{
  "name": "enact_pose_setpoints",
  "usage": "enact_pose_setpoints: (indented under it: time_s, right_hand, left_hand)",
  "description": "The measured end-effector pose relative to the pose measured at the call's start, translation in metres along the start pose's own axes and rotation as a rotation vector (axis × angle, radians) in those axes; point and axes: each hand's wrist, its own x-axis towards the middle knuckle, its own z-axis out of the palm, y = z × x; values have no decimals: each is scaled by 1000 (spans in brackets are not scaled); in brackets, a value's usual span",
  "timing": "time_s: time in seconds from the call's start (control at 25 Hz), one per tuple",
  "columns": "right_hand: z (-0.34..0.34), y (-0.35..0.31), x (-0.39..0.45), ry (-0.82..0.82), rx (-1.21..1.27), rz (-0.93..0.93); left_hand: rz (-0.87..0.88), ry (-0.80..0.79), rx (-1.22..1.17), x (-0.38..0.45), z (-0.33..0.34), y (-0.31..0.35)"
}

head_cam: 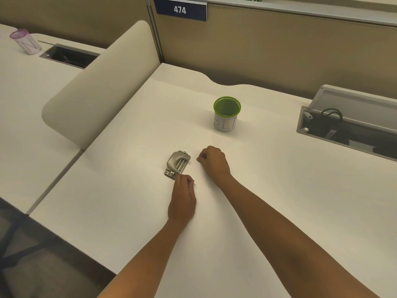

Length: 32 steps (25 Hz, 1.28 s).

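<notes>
A small grey metal hinge-like part with two silver rods and small screws lies flat on the white desk. My left hand sits just below it, fingertips curled at its near corner; whether they pinch something small I cannot tell. My right hand rests on the desk just right of the part, fingers curled under, apart from it. A green-rimmed cup with a white handwritten label stands upright farther back.
A beige padded divider rises along the desk's left side. An open cable tray with a black cable is at the right. On the neighbouring desk stand a purple-rimmed cup and another cable slot. A partition carries a sign reading 474.
</notes>
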Motion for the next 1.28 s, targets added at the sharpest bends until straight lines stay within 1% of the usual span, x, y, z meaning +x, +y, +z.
enact_pose_setpoints:
  time_s: [0.12, 0.2, 0.24, 0.28, 0.36, 0.4, 0.48, 0.56, 0.64, 0.8, 0.92, 1.08, 1.16, 1.24, 1.28]
  right_hand:
    - [4, 1, 1, -42, -102, -65]
    - [1, 5, 0, -50, -98, -95]
    - [-4, 7, 1, -10, -37, -84]
    - [-13, 10, 2, 64, 61, -53]
    - [-38, 14, 8, 261, 253, 4]
    - [-52, 16, 13, 355, 298, -2]
    - [-79, 19, 27, 474, 316, -39]
    - [-99, 21, 42, 525, 300, -53]
    - [-109, 22, 56, 529, 287, -37]
    - [-114, 27, 73, 451, 282, 41]
    - [-115, 36, 71, 463, 310, 47]
    - [-114, 48, 57, 512, 422, 35]
    - [-108, 59, 41, 539, 472, 66]
    - [-95, 74, 12, 526, 493, 105]
    - [-86, 85, -6, 500, 458, 114]
  left_hand:
    - [-1, 1, -3, 0, 1, -1]
    - [-1, -2, -11, 0, 1, -2]
    - [-3, -6, -8, 0, 1, -2]
    - [-7, -9, 0, 1, 2, -3]
    - [-3, -4, 24, 2, 3, -3]
    - [3, -1, 33, 2, 4, -3]
    - [17, -5, 43, 4, 5, -2]
    - [32, -4, 50, 4, 4, -1]
    - [25, -8, 46, 3, 4, -1]
    - [0, -9, 38, 3, 4, 0]
    - [1, -5, 51, 4, 4, 1]
    - [20, 2, 66, 3, 3, 4]
    - [14, -5, 53, 3, 4, 2]
    - [7, -12, 32, 3, 5, 0]
    - [8, -12, 31, 3, 5, -1]
